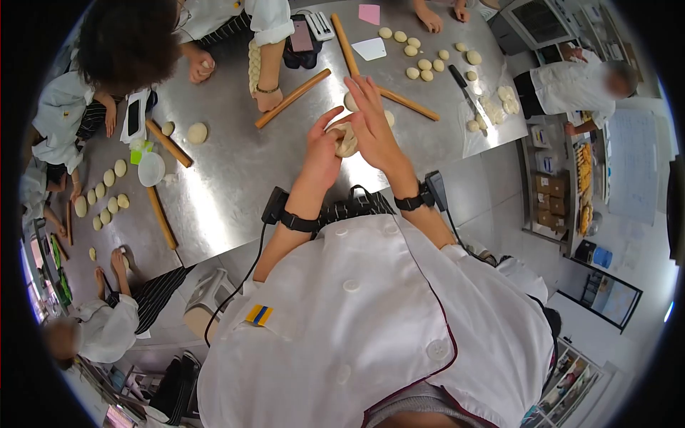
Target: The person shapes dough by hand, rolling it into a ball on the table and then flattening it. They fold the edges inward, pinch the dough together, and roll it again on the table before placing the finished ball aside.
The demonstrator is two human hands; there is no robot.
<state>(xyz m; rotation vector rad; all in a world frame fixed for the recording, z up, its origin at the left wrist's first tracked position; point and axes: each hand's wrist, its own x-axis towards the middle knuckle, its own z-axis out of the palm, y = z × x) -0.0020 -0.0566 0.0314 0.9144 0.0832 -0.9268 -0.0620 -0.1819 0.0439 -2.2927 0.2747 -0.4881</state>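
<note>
Above the steel table (235,182), near its front edge, my left hand (325,153) is closed around a piece of dough (347,141). My right hand (376,135) is beside it with its fingers stretched out and spread, its palm side close to the dough. Partly hidden behind my right hand are two more dough balls, one by the fingers (350,102) and one to the right (389,118). A rolling pin (408,103) lies just beyond my right hand, and another rolling pin (292,98) lies beyond my left hand.
A long knife (467,96) lies at the right among dough pieces. Several dough balls (426,64) sit at the far right. A clear bowl (151,170) and a rolling pin (163,217) are on the left. Co-workers' hands (202,67) are around the table; another person (571,82) stands at the right.
</note>
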